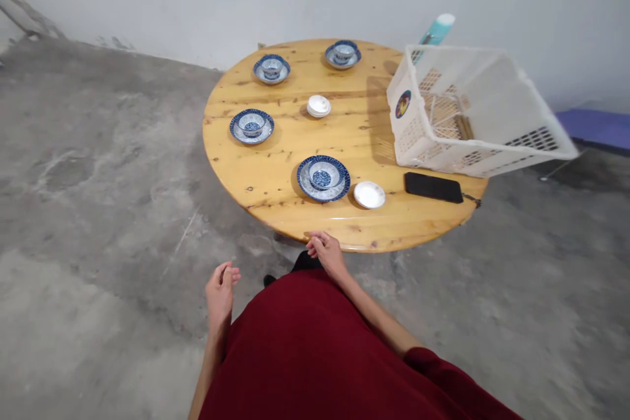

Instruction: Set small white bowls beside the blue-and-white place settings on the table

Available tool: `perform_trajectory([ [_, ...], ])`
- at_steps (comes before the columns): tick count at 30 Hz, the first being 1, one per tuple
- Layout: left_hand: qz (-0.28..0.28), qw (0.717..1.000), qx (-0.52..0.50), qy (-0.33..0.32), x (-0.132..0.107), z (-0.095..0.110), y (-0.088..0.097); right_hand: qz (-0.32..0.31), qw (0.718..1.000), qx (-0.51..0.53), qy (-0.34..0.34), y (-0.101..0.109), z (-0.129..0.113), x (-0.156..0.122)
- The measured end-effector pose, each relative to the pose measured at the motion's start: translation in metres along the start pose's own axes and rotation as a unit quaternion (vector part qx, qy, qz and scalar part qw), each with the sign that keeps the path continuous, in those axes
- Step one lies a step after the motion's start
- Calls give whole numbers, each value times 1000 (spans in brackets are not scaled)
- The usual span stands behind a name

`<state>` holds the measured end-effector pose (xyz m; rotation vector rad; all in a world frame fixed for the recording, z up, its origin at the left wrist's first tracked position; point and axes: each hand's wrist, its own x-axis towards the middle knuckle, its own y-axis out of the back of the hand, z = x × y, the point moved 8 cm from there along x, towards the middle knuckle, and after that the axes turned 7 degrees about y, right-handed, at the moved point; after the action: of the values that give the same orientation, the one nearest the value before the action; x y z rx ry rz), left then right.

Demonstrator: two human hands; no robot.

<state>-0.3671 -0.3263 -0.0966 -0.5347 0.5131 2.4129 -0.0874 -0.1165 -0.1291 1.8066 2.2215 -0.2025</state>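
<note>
My left hand (pixel 220 290) hangs in the air left of my body, away from the table, with loosely bent fingers and nothing in it. Close to the near table edge is my right hand (pixel 327 253), also empty, its fingers relaxed and slightly apart. The nearest setting is a blue-patterned plate (pixel 304 188) with a matching bowl (pixel 325 174) standing in it. Just right of that plate sits a small white dish (pixel 369 195). Farther in, near the table's middle, is a small stack of white dishes (pixel 319 105).
More plates with bowls stand along the round wooden table (pixel 275 170): one at left (pixel 252 126), two at the back. A white plastic basket (pixel 408 138) leans over the right edge. Near it are a black phone (pixel 433 187) and a teal cylinder (pixel 437 30). A wall rises behind.
</note>
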Motion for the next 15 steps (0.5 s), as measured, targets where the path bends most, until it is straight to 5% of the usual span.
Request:
perform_trajectory([
  [9, -54, 998, 23, -3, 18, 32, -12, -80, 996, -28, 6, -66, -19, 10],
  [15, -78, 995, 61, -22, 67, 79, -19, -127, 992, -5, 4, -132, -29, 47],
])
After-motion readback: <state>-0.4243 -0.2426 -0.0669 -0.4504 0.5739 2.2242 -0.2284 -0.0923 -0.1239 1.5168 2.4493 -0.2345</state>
